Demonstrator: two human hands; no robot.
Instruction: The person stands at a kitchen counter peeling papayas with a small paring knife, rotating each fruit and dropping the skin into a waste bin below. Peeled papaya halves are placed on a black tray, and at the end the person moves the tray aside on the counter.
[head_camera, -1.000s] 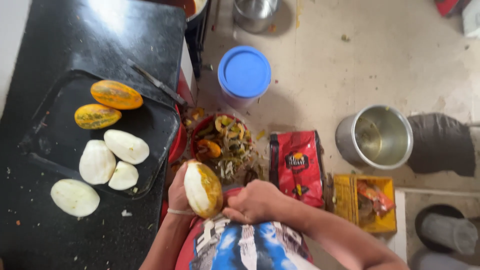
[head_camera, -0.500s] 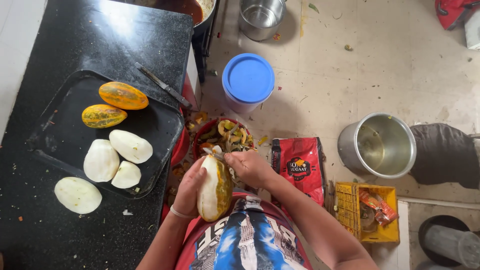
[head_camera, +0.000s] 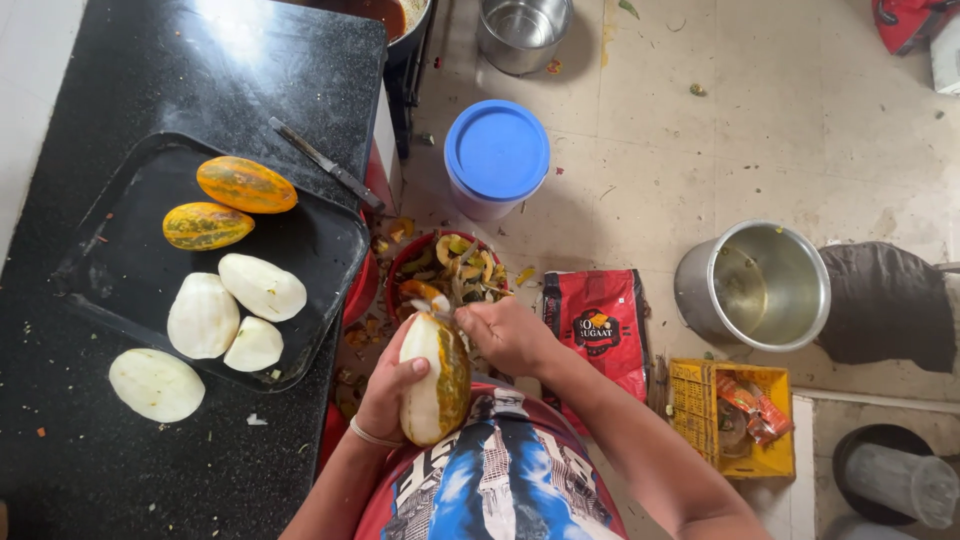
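My left hand (head_camera: 392, 392) grips a half-peeled cucumber (head_camera: 436, 378), pale on one side and green-orange on the other, held upright over my lap. My right hand (head_camera: 508, 335) is closed around a peeler at the cucumber's top end; the tool is mostly hidden by the fingers. Just beyond the hands sits a red bowl (head_camera: 400, 268) full of peelings. On the black tray (head_camera: 320, 240) to the left lie two unpeeled orange-green cucumbers (head_camera: 245, 184) and three peeled white ones (head_camera: 262, 286). Another peeled one (head_camera: 156, 384) rests on the black counter.
A knife (head_camera: 325, 164) lies on the counter by the tray's far edge. On the tiled floor stand a blue-lidded container (head_camera: 497, 152), a red packet (head_camera: 598, 322), a steel pot (head_camera: 757, 284), a yellow crate (head_camera: 735, 412) and another steel pot (head_camera: 523, 30).
My right hand has moved from the cucumber's lower end up to its top end. The cucumber has turned in my left hand, showing more unpeeled skin.
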